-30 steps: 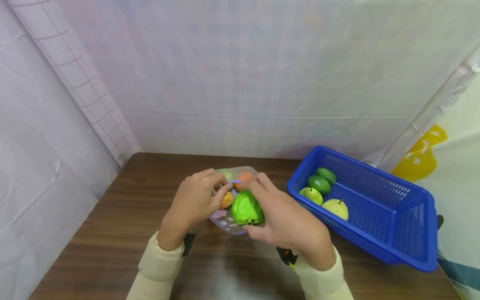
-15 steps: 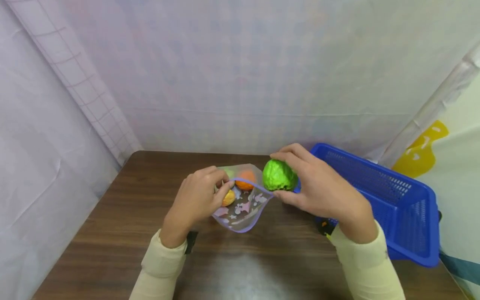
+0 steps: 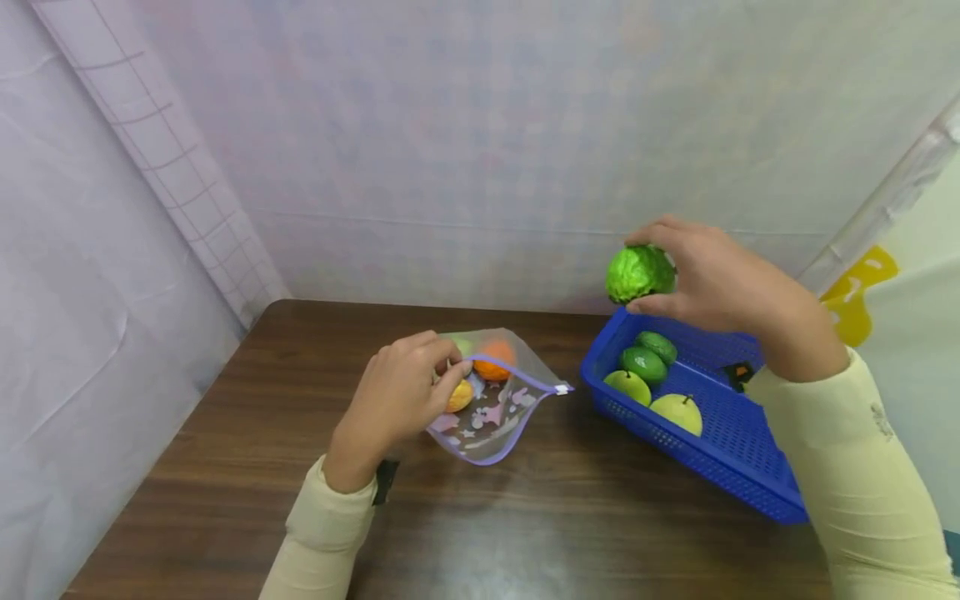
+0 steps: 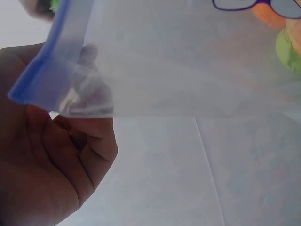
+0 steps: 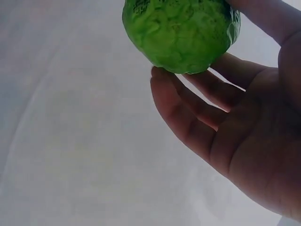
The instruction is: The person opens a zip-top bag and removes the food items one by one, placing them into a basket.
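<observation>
High over the basket's far left corner, my right hand [image 3: 727, 279] holds a bumpy bright-green guava [image 3: 637, 273] between thumb and fingers. The right wrist view shows the guava [image 5: 181, 35] at the fingertips, its top cut off by the frame. My left hand [image 3: 401, 383] pinches the purple rim of a clear zip bag [image 3: 517, 427], whose mouth gapes toward me. Inside the bag are an orange [image 3: 497, 362], a wrinkled yellow item [image 3: 459, 397] and a pale green one partly hidden by the hand. Close up, the bag's blue-looking zip edge [image 4: 51, 61] crosses the left hand [image 4: 61, 146].
A blue plastic basket [image 3: 588, 375] stands on the right of the brown wooden table [image 3: 247, 433]. It holds two dark green oval fruits [image 3: 643, 364] and two yellow-green pears [image 3: 678, 412]. My right forearm covers its right part. Pale cloth [image 3: 420, 150] hangs behind the table.
My right hand has carried the guava from over the bag, up and right, to above the basket. The bag's right corner with its white slider now shows. The left hand has barely moved.
</observation>
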Motion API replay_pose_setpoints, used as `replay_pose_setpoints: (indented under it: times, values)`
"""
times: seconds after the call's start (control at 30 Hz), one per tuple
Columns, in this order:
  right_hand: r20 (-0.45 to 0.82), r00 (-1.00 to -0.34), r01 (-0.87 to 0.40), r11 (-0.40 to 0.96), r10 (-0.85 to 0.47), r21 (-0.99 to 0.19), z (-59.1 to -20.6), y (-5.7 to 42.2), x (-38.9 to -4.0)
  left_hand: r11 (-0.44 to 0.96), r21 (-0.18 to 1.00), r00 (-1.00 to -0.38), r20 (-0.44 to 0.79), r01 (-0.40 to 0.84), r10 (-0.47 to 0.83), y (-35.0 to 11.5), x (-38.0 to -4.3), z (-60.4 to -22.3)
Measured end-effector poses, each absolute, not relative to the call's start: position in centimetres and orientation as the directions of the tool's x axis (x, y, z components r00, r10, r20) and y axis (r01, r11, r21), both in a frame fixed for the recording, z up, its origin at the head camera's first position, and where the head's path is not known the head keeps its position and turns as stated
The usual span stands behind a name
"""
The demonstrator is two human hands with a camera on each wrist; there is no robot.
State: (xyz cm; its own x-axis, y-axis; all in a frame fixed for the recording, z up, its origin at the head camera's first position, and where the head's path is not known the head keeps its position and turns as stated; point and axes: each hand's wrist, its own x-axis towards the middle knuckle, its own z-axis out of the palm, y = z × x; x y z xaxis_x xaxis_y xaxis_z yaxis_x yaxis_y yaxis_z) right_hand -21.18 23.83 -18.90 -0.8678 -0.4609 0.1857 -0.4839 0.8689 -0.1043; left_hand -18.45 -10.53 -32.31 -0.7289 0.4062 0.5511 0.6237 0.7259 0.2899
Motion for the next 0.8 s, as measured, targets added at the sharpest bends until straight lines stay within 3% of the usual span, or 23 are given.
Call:
replay_pose_setpoints:
  times: [0.5,0.8]
  values:
    - [-0.049,-0.932,-0.359,0.933,-0.360,-0.039,-25.0,31.2,-27.6,0.728,0.287,-0.726,0.558,0.623,0.402,-10.7,-18.6,-32.4]
    - [-0.332,-0.909,-0.250,0.967,-0.252,-0.051,-29.3,32.8,-28.0,0.739,0.278,-0.730,0.557,0.614,0.397,-10.8,-18.7,-32.3]
